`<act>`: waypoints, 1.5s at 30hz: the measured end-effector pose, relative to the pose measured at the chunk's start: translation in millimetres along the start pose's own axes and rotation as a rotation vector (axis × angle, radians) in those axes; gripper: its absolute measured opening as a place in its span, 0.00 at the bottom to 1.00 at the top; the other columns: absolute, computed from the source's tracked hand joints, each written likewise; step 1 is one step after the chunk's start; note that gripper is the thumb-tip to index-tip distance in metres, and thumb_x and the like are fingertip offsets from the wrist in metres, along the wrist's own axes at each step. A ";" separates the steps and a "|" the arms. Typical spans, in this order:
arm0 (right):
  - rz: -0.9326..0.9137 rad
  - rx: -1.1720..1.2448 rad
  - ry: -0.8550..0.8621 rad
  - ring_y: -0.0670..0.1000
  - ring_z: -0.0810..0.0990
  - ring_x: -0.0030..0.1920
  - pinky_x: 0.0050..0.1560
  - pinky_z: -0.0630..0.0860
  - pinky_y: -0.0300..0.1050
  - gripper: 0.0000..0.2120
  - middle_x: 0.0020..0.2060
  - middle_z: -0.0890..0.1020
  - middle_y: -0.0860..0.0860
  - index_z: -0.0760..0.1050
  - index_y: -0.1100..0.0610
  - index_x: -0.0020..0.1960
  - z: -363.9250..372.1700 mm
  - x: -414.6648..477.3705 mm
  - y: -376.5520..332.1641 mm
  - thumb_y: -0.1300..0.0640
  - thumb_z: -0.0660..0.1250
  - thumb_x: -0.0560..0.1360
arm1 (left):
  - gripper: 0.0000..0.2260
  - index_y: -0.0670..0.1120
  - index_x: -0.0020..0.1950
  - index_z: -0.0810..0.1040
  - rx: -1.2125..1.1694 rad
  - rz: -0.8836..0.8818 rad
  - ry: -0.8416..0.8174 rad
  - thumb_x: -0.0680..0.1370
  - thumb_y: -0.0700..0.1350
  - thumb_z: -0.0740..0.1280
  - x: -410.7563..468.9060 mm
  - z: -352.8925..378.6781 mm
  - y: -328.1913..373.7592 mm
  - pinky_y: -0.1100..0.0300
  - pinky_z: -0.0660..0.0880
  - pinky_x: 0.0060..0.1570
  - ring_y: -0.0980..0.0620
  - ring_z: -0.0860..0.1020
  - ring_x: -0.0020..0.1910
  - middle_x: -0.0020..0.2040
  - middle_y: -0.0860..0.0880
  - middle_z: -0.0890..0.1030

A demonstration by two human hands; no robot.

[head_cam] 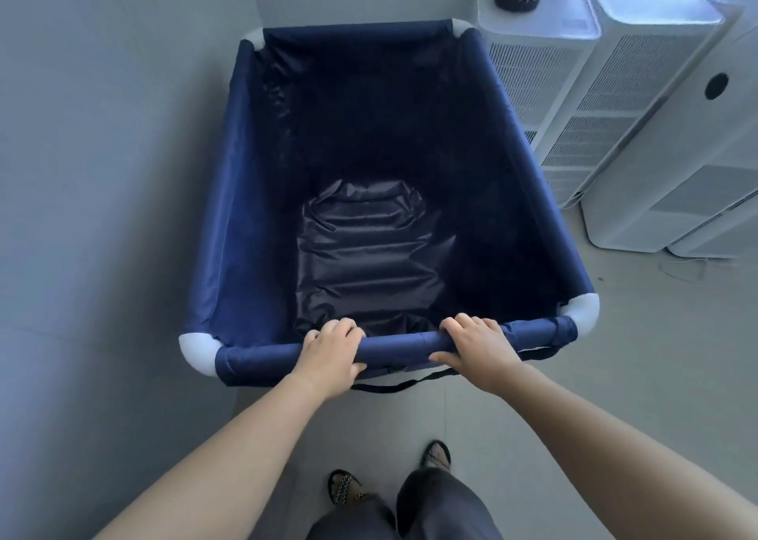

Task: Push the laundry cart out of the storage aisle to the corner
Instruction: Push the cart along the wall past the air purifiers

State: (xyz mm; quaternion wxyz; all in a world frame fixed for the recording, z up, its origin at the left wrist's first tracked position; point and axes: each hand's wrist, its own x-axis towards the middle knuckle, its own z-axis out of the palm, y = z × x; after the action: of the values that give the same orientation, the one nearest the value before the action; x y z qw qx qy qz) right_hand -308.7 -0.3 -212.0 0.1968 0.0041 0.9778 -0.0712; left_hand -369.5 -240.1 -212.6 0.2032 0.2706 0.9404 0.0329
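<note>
The laundry cart [229, 195] is a deep navy fabric bin on a frame with white corner joints, and it fills the middle of the view. It holds nothing but its wrinkled liner. My left hand [331, 351] wraps the near top rail left of centre. My right hand [478, 346] grips the same rail to the right. The cart's far end sits close to the back wall, and its left side runs along the left wall.
A grey wall [102, 170] bounds the left. Several white tower air purifiers [640, 100] stand on the right, close to the cart's right side. Light floor [615, 334] lies open at the right front. My feet in sandals [348, 486] are below.
</note>
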 end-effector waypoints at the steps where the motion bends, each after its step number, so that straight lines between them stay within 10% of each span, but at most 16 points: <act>1: 0.007 -0.021 -0.010 0.53 0.73 0.56 0.59 0.65 0.49 0.25 0.54 0.75 0.49 0.68 0.51 0.61 -0.5 0.8 4.6 0.33 0.55 0.75 | 0.19 0.53 0.67 0.65 -0.017 0.016 -0.020 0.78 0.54 0.62 2.9 -0.5 2.8 0.52 0.68 0.59 0.49 0.71 0.61 0.62 0.53 0.71; 13: -0.104 -0.138 0.050 0.52 0.75 0.50 0.47 0.67 0.48 0.28 0.50 0.75 0.49 0.69 0.52 0.57 0.2 27.7 23.4 0.30 0.51 0.73 | 0.16 0.54 0.62 0.66 0.063 0.009 0.047 0.77 0.58 0.61 23.0 1.7 -0.9 0.57 0.64 0.46 0.50 0.74 0.51 0.53 0.54 0.76; 21: -0.166 -0.184 0.071 0.52 0.76 0.50 0.47 0.67 0.47 0.27 0.50 0.75 0.49 0.69 0.54 0.56 -4.1 43.9 29.4 0.31 0.52 0.74 | 0.17 0.52 0.58 0.77 -0.039 -0.127 0.305 0.72 0.54 0.71 17.0 9.0 -1.1 0.52 0.70 0.56 0.49 0.78 0.48 0.47 0.52 0.79; 45: -0.082 -0.167 0.067 0.53 0.75 0.49 0.44 0.61 0.48 0.24 0.51 0.74 0.49 0.68 0.53 0.58 -3.3 68.9 -56.8 0.34 0.55 0.75 | 0.16 0.51 0.63 0.66 0.195 -0.026 -0.019 0.79 0.57 0.58 23.7 -28.1 -106.1 0.55 0.67 0.54 0.49 0.74 0.54 0.56 0.51 0.76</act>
State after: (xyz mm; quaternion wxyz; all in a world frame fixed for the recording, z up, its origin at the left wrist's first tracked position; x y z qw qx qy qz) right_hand -375.6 -57.4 -227.8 0.1607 -0.0498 0.9857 0.0027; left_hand -451.7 -316.6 -213.7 0.1853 0.2770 0.9407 -0.0640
